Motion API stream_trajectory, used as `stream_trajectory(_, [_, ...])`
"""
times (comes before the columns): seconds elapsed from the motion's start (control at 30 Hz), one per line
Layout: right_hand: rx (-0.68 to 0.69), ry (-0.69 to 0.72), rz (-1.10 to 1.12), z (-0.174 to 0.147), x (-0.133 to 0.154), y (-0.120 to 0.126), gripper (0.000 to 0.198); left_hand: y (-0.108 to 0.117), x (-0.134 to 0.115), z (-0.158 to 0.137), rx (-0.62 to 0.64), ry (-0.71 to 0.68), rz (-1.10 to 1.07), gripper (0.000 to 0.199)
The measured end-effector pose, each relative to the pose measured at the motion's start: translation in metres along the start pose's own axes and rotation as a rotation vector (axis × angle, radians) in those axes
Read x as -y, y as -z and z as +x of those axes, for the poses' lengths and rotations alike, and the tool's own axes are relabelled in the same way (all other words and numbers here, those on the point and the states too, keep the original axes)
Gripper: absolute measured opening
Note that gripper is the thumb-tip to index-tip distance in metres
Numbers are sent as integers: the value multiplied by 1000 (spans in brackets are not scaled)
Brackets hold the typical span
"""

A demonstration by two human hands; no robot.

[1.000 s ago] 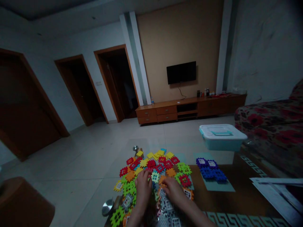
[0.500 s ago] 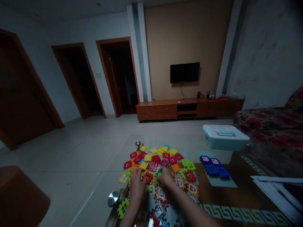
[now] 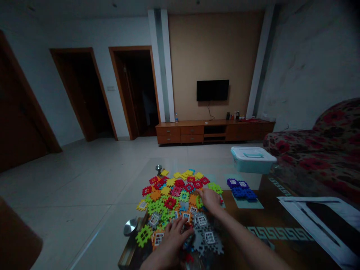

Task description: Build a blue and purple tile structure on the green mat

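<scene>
A pile of colourful interlocking plastic tiles (image 3: 170, 203) with toothed edges covers the glass table in front of me. My left hand (image 3: 177, 234) lies low over the near part of the pile, fingers spread, touching tiles beside grey ones (image 3: 209, 237). At the right side of the pile, my right hand (image 3: 210, 198) has its fingers curled, and a green tile (image 3: 199, 203) shows at the fingertips. The hand partly hides the orange and red tiles around it. Farther right, blue tiles (image 3: 244, 191) are grouped apart from the pile.
A teal storage box with a white lid (image 3: 253, 159) stands beyond the blue tiles. Papers with a dark object (image 3: 323, 221) lie on the table's right side. A metal table fitting (image 3: 130, 227) is at the left edge. A flowered sofa (image 3: 317, 146) stands at right.
My left hand has moved nearer to me and spread its fingers, uncovering green tiles. My right hand has shifted right with the green tile. The view has turned slightly.
</scene>
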State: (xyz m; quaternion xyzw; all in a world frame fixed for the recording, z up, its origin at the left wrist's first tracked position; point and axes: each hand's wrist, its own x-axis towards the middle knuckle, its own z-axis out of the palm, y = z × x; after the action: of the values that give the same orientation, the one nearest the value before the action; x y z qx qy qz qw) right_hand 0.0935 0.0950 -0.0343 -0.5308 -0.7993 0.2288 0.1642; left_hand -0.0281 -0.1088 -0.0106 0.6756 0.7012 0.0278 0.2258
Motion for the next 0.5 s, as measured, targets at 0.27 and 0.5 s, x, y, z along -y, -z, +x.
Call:
stream_trajectory(0.27, [-81,-37,224,-6,-62,30,9,-2,-13,16,-119,91,133,60])
stream_trajectory(0.5, [-326,-169,339,6,-149,94,32,-10,2,43,-93,131,178,62])
